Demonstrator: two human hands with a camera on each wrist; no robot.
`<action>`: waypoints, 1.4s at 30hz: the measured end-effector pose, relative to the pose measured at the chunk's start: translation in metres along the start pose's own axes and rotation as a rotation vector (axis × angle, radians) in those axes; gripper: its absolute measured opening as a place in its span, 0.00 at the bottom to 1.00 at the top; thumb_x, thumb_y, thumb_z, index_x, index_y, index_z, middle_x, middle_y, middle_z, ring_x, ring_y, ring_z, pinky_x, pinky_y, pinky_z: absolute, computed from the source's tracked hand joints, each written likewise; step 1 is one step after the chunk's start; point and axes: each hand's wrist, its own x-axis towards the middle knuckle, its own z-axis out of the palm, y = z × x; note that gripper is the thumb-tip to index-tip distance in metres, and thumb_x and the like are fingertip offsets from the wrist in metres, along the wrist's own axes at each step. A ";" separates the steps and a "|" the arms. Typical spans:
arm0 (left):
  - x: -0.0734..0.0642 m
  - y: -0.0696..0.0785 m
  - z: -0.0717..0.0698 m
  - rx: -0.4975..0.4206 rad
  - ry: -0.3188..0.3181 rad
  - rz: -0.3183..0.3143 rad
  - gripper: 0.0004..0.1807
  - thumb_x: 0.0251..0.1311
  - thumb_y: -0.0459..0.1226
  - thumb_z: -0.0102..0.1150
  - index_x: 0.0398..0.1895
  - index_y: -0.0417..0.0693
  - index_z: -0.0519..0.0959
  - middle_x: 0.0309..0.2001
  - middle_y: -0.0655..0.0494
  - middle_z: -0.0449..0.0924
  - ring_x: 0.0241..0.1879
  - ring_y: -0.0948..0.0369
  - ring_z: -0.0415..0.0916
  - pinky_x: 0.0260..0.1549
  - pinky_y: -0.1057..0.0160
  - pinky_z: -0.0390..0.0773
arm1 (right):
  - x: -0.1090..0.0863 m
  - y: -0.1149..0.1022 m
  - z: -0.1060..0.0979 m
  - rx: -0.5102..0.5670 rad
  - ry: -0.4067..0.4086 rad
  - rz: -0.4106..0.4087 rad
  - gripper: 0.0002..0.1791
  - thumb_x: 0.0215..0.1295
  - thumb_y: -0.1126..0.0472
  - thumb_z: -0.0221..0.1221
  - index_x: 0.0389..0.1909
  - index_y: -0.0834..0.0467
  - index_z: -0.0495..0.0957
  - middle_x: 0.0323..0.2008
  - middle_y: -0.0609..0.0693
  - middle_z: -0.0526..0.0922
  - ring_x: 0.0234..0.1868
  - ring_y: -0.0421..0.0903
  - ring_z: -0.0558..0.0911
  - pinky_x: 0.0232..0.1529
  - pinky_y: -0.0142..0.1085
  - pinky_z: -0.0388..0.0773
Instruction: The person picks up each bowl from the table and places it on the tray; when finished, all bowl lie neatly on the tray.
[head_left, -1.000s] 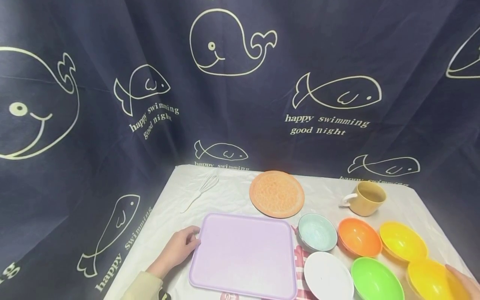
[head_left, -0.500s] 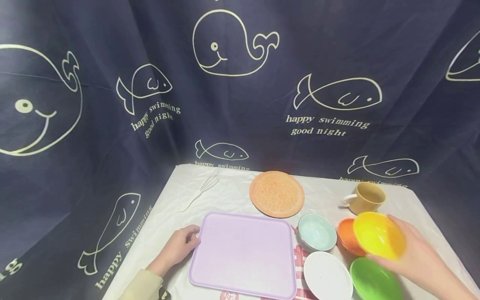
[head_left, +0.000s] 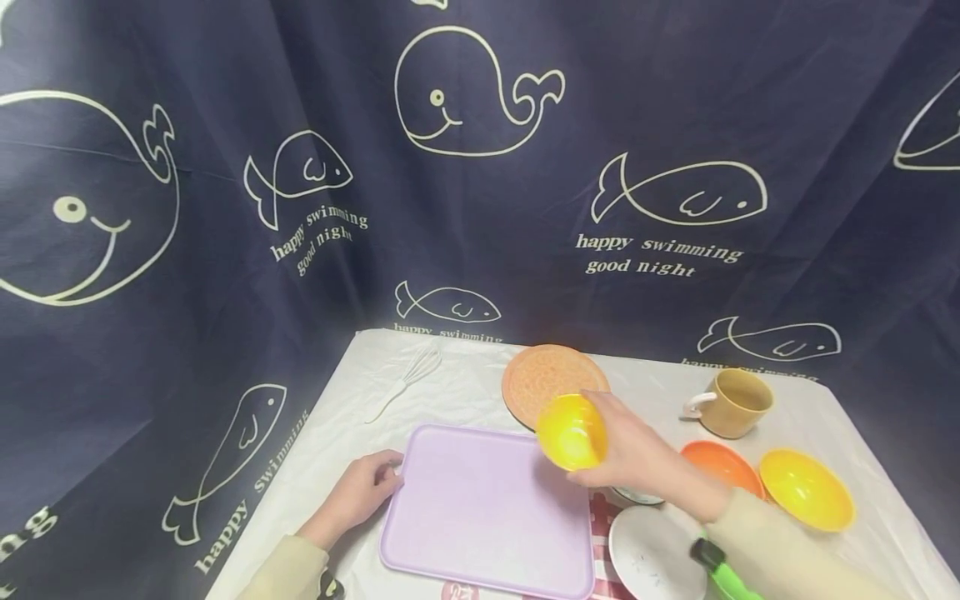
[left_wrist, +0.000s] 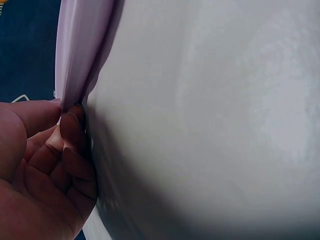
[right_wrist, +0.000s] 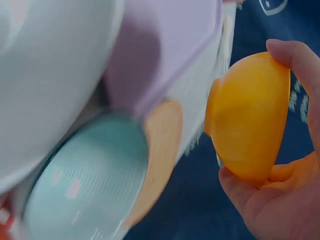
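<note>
My right hand (head_left: 630, 450) grips a yellow bowl (head_left: 572, 433) by its rim, raised above the tray's far right corner. In the right wrist view the bowl (right_wrist: 250, 110) is tipped on its side, thumb at one end of the rim and fingers at the other. My left hand (head_left: 367, 492) pinches the left edge of a light purple tray (head_left: 480, 517). In the left wrist view thumb and fingertips meet at the tray's rim (left_wrist: 82, 50). The tray lies flat and bears nothing.
Behind the tray lie a round orange plate (head_left: 525, 379) and a white whisk (head_left: 408, 379). To the right stand a tan mug (head_left: 738, 404), an orange bowl (head_left: 716, 462), another yellow bowl (head_left: 806, 492) and a white bowl (head_left: 648, 550). My right arm partly covers green and pale blue bowls.
My right hand has taken the nearer yellow bowl from the right edge and carried it left across the other bowls to the tray. My left hand stays at the tray's edge.
</note>
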 end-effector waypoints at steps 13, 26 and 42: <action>0.000 0.002 0.001 -0.004 -0.009 -0.038 0.19 0.68 0.37 0.66 0.60 0.43 0.82 0.22 0.66 0.73 0.21 0.65 0.70 0.28 0.64 0.74 | 0.073 -0.049 0.105 0.120 -0.165 -0.040 0.57 0.39 0.45 0.82 0.68 0.67 0.68 0.57 0.56 0.77 0.57 0.50 0.76 0.59 0.48 0.75; 0.001 0.004 0.002 -0.046 -0.023 -0.069 0.19 0.67 0.38 0.67 0.60 0.46 0.83 0.24 0.65 0.75 0.23 0.64 0.71 0.28 0.65 0.75 | 0.095 -0.081 0.158 0.175 -0.211 0.044 0.61 0.41 0.42 0.80 0.73 0.66 0.63 0.61 0.56 0.73 0.56 0.49 0.76 0.60 0.46 0.75; 0.001 0.005 0.001 -0.060 -0.017 -0.069 0.18 0.65 0.35 0.68 0.58 0.42 0.83 0.24 0.64 0.74 0.23 0.64 0.71 0.27 0.65 0.74 | 0.105 -0.088 0.174 0.157 -0.147 0.024 0.62 0.40 0.39 0.82 0.72 0.63 0.65 0.63 0.55 0.73 0.60 0.51 0.77 0.63 0.46 0.74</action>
